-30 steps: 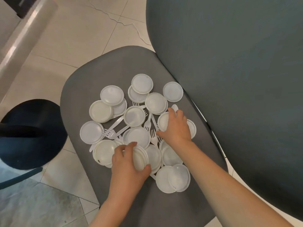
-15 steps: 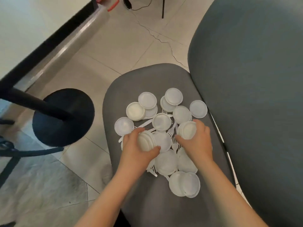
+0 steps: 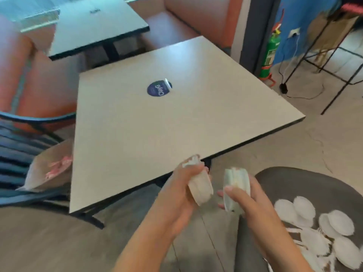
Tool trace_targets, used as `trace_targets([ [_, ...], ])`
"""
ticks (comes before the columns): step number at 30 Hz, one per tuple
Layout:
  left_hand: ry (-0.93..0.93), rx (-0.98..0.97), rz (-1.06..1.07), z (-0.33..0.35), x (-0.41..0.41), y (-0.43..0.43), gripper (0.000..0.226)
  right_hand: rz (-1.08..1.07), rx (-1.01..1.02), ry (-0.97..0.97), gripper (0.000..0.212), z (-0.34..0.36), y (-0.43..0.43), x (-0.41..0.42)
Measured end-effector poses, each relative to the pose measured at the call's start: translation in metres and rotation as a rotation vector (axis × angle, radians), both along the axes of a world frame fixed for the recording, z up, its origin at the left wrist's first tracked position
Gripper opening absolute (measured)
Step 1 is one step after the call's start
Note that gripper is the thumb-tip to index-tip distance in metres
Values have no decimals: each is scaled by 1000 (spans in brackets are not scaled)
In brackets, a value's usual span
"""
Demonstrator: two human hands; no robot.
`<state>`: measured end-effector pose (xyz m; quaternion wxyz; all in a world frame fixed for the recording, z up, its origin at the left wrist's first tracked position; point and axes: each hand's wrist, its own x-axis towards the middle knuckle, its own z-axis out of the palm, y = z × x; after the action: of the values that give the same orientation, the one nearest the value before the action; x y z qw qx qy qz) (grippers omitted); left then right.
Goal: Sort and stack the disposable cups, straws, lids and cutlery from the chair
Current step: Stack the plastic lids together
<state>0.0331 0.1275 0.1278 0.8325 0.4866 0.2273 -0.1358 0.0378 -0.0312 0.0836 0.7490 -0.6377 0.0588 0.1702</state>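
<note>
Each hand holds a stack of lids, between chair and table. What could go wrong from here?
1. The left stack, gripped by the left hand, looks fanned at its top and hangs over the floor; lids may slip out.
2. The right hand holds the right stack on edge; set down that way near the table edge, it could roll off.

Beige table (image 3: 176,122), orange booth seats (image 3: 176,30)

Head-worn view, down over hands (image 3: 216,193), close.
</note>
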Motion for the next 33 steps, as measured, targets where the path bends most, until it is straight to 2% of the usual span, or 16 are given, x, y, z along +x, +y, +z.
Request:
trace_targets([
  [4,-92,-71,225,40,-21,149,39,223,144,38,63,34,148,15],
  [7,-102,7,381,48,-44,251,44,372,176,93,54,41,249,20],
  [11,55,97,514,23,-58,401,60,501,198,230,55,28,395,30],
  [14,150,96,535,-12,-48,475,46,529,231,360,46,2,478,45],
  [16,209,109,530,-36,-35,514,40,557,148,412,41,-22,529,57],
  [18,270,132,488,-58,-22,551,38,563,26,442,61,-43,578,69],
  [20,342,200,416,-84,-10,578,54,542,-89,440,77,-59,611,78],
  [23,425,318,360,-162,5,629,115,519,-273,409,95,-69,645,84],
  [24,449,295,347,-166,8,632,122,524,-321,386,102,-71,651,86],
  [25,480,270,325,-154,9,628,115,529,-346,371,107,-75,656,88],
  [28,486,261,308,-101,7,602,52,541,-342,347,114,-80,663,89],
  [29,500,269,307,-100,6,600,43,549,-350,349,114,-81,663,88],
  [33,474,412,293,-114,4,599,62,575,-407,340,108,-75,659,84],
])
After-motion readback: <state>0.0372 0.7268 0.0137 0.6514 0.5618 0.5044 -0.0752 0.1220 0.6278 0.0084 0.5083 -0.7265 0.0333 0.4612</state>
